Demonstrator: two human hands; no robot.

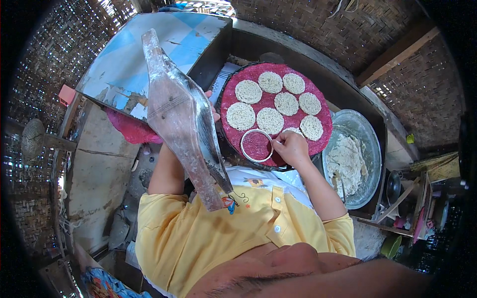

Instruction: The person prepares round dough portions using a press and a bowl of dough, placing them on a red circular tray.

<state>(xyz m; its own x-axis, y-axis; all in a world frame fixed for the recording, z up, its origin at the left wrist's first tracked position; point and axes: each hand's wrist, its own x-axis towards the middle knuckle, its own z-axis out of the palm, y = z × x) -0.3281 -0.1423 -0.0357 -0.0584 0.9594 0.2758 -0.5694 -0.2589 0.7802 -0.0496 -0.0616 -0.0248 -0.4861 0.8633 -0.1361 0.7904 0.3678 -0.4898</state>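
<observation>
My right hand (292, 147) pinches the edge of a thin pale ring mould (257, 145), which lies on a red cloth (261, 101) stretched over a round tray. Several flat, round cakes of fine pale strands (270, 120) rest on the same cloth. A large wooden press (173, 108), long and pointed with a broad middle, stands tilted left of the tray. My left hand (213, 107) is at the far side of this press, mostly hidden behind it; a few fingertips show by its edge. Whether they grip the wood is hidden.
A metal basin (376, 156) of pale dough stands right of the tray. Behind the press is a worn table with a blue and white covering (123, 52). A pink cloth (130, 128) hangs beneath its edge. A dark wooden frame (298, 48) borders the tray and basin, near woven walls.
</observation>
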